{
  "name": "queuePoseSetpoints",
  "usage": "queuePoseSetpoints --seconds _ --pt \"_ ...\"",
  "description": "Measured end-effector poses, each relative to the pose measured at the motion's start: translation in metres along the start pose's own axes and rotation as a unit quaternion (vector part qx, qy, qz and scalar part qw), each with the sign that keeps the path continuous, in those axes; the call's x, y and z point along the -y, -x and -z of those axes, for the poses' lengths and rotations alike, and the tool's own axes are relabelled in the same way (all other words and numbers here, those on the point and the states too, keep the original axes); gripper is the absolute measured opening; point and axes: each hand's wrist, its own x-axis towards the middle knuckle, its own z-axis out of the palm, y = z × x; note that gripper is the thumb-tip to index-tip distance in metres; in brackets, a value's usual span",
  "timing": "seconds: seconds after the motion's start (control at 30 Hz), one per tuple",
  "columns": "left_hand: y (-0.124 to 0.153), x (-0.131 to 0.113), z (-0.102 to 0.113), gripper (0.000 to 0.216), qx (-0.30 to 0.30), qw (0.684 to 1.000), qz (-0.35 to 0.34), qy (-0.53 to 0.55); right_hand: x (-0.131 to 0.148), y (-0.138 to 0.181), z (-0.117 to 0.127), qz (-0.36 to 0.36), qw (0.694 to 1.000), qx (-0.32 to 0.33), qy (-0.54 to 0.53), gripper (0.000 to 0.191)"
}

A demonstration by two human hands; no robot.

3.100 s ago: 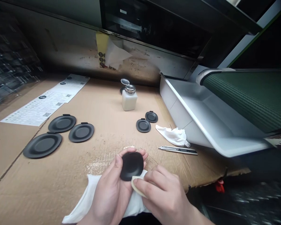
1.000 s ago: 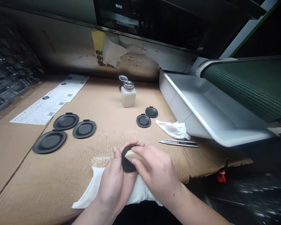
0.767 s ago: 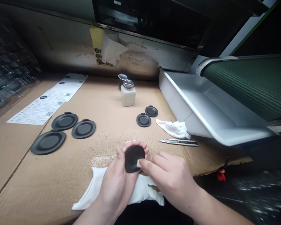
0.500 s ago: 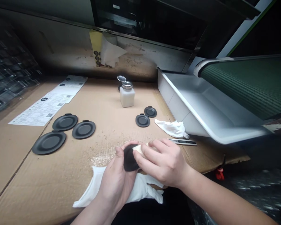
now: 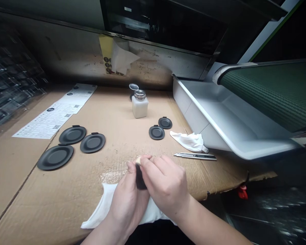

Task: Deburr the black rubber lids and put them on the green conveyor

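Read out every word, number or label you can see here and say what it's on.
Nothing is legible.
White printed paper sheets: small print, QR codes, round logos, too small to read.
Small white label on the dark upper panel: blurred.
Yellow sheet on the back wall: dark round stickers, no legible words.
White square bottle with metal cap: no label shows.
Small black disc in the left hand, pale pad in the right hand: no marking shows.
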Motion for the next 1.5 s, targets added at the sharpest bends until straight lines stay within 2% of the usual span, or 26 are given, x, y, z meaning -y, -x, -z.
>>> queuePoseSetpoints --seconds 0.1,0.2,0.3,0.43,0.53,0.7,0.83,0.9,0.97,1.07,1.17,1.23,1.37,1.5 --pt "0.003 0.001 -0.002 0.03 0.004 1.0 0.004 0.009 0.002 -0.017 -0.001 -0.036 0.998 -0.015 -0.057 0.014" --pt "0.005 -0.001 -0.004 0.036 0.018 1.0 -0.005 0.009 -0.011 -0.027 0.015 -0.093 0.982 -0.059 -0.152 0.013" --pt "0.006 -0.005 -0.004 0.042 0.036 0.999 0.019 0.012 -0.038 -0.015 0.036 -0.126 0.982 -0.09 -0.11 0.017" --pt "0.005 -0.009 -0.001 0.048 0.035 0.998 0.047 0.035 -0.073 0.025 0.047 -0.067 0.997 -0.01 0.027 0.018" --pt "0.005 -0.009 -0.001 0.048 0.032 0.997 0.056 0.049 -0.083 0.049 0.044 -0.016 0.996 0.029 0.078 0.017" --pt "0.005 -0.007 0.001 0.049 0.037 0.997 0.049 0.055 -0.076 0.06 0.041 -0.014 0.998 0.044 0.05 0.019" --pt "0.005 -0.004 0.004 0.05 0.062 0.996 0.031 0.056 -0.068 0.06 0.047 -0.02 0.996 0.081 0.016 0.018" --pt "0.006 -0.003 0.004 0.051 0.077 0.996 0.019 0.048 -0.069 0.056 0.05 -0.019 0.995 0.093 -0.011 0.017" --pt "0.006 -0.003 0.003 0.051 0.086 0.996 0.01 0.036 -0.075 0.046 0.051 -0.022 0.997 0.068 -0.018 0.015" --pt "0.007 -0.004 0.002 0.052 0.089 0.996 0.009 0.017 -0.091 0.018 0.044 -0.034 0.996 0.043 0.069 0.017" --pt "0.008 -0.005 0.002 0.051 0.088 0.996 0.012 0.009 -0.11 -0.012 0.029 -0.046 0.982 0.095 0.156 0.015" --pt "0.009 -0.005 0.002 0.05 0.086 0.996 0.014 0.011 -0.121 -0.025 0.018 -0.05 0.977 0.121 0.168 0.01" --pt "0.009 -0.005 0.003 0.049 0.085 0.996 0.016 0.022 -0.135 -0.032 0.008 -0.053 0.976 0.144 0.155 0.022" --pt "0.007 -0.005 0.005 0.05 0.078 0.996 0.023 0.036 -0.122 -0.033 0.021 -0.064 0.986 0.106 0.111 0.019"
